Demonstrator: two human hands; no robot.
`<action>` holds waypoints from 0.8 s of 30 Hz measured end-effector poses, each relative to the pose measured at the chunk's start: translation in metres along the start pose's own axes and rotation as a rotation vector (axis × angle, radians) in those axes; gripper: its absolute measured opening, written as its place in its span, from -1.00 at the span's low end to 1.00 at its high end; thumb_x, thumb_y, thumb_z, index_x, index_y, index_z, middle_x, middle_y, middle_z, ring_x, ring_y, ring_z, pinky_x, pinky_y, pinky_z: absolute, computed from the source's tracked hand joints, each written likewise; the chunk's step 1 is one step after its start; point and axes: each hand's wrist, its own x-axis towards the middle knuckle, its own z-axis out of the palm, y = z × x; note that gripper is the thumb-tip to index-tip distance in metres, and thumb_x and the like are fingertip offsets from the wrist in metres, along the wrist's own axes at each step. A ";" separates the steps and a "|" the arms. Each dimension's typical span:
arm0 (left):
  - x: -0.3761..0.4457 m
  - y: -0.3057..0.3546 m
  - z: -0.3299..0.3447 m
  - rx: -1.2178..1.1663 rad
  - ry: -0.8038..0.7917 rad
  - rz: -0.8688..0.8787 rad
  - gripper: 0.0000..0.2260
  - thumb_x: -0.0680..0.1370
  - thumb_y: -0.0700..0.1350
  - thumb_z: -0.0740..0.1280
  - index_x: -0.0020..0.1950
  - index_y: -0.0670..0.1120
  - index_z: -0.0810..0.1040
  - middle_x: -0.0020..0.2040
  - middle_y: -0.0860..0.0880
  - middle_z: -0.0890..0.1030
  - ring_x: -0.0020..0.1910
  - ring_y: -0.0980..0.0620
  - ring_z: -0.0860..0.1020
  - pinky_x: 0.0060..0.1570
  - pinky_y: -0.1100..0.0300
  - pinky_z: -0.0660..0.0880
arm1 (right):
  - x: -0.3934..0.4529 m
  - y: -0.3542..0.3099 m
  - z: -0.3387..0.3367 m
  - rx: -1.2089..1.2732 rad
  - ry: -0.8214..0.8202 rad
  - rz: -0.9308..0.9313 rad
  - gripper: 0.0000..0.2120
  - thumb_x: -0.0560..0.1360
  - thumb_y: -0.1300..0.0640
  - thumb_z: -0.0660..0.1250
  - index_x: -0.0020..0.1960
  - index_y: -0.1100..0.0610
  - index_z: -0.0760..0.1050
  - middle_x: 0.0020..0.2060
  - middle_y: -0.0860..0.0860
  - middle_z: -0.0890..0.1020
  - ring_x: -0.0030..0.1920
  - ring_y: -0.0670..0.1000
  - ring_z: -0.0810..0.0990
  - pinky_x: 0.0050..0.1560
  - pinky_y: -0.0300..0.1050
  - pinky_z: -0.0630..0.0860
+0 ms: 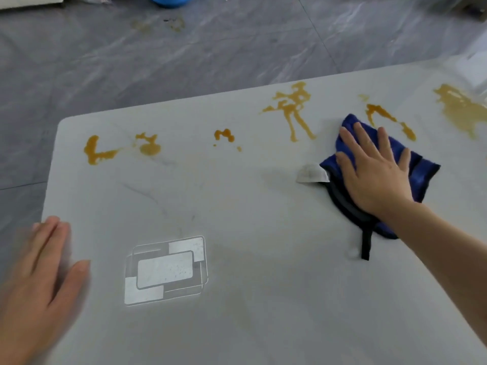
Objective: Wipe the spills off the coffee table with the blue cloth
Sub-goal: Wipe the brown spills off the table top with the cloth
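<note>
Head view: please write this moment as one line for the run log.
right hand: flat on cloth | left hand: open, at table edge | spills: orange, unwiped along far side

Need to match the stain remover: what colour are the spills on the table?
Amber-orange spills, clearest in the head view.

No words, numbers or brand names can be read anywhere. The only sign-like mark is a printed emblem (166, 271) of overlapping pale rectangles with thin outlines on the grey table (263, 299); it carries no letters. A small white tag (312, 174) at the edge of the blue cloth (427, 175) looks blank, though it may be too blurred to tell.
</note>
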 end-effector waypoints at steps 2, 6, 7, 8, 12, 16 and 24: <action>-0.007 0.012 -0.007 0.025 0.062 0.099 -0.42 0.54 0.24 0.00 0.50 0.02 0.09 0.54 0.01 0.10 0.52 -0.04 0.07 0.48 0.18 -0.04 | -0.012 -0.009 0.001 0.012 -0.017 0.045 -0.48 0.56 -0.15 -0.18 0.50 -0.12 -0.12 0.51 -0.13 -0.11 0.50 0.06 -0.25 0.43 0.27 -0.23; -0.005 0.025 -0.003 -0.075 0.110 0.045 -0.33 0.52 0.33 -0.03 0.50 -0.05 0.13 0.54 0.06 0.09 0.53 0.00 0.05 0.47 0.17 -0.03 | -0.053 -0.049 0.008 -0.032 -0.056 -0.112 -0.45 0.51 -0.16 -0.30 0.49 -0.11 -0.13 0.49 -0.17 -0.15 0.48 0.04 -0.30 0.44 0.24 -0.22; -0.007 0.025 -0.003 -0.081 0.104 0.038 -0.31 0.51 0.34 -0.03 0.49 -0.08 0.14 0.54 0.06 0.09 0.53 0.01 0.04 0.47 0.16 -0.03 | -0.063 -0.064 0.012 -0.046 -0.066 -0.198 -0.42 0.48 -0.17 -0.35 0.49 -0.11 -0.13 0.47 -0.20 -0.18 0.47 0.03 -0.33 0.43 0.24 -0.23; -0.008 0.028 -0.003 -0.077 0.100 0.042 -0.31 0.51 0.33 -0.03 0.49 -0.09 0.15 0.54 0.07 0.09 0.53 0.03 0.03 0.47 0.16 -0.03 | -0.069 -0.080 0.015 -0.053 -0.078 -0.274 -0.40 0.47 -0.17 -0.37 0.49 -0.11 -0.12 0.44 -0.22 -0.20 0.45 0.01 -0.36 0.43 0.24 -0.23; -0.010 0.041 -0.009 -0.049 0.086 -0.046 -0.33 0.46 0.24 0.01 0.48 -0.10 0.16 0.50 0.21 0.04 0.51 0.22 -0.05 0.49 0.10 0.03 | -0.072 -0.141 0.028 -0.046 -0.097 -0.443 -0.49 0.55 -0.13 -0.25 0.49 -0.10 -0.07 0.50 -0.19 -0.10 0.49 0.09 -0.27 0.41 0.27 -0.25; -0.010 0.052 -0.016 -0.017 0.047 -0.049 -0.30 0.45 0.24 0.00 0.49 -0.12 0.16 0.49 0.17 0.04 0.48 0.33 -0.12 0.43 0.02 0.04 | -0.064 -0.195 0.038 -0.031 -0.108 -0.552 -0.52 0.59 -0.07 -0.16 0.50 -0.08 -0.09 0.51 -0.16 -0.08 0.50 0.11 -0.25 0.40 0.29 -0.26; -0.010 0.056 -0.021 0.002 -0.038 -0.075 -0.29 0.43 0.27 -0.08 0.51 -0.05 0.01 0.48 0.25 -0.12 0.45 0.35 -0.23 0.40 0.18 -0.02 | -0.043 -0.301 0.053 -0.041 -0.107 -0.748 -0.54 0.61 -0.04 -0.12 0.50 -0.06 -0.08 0.52 -0.12 -0.06 0.49 0.11 -0.25 0.39 0.31 -0.26</action>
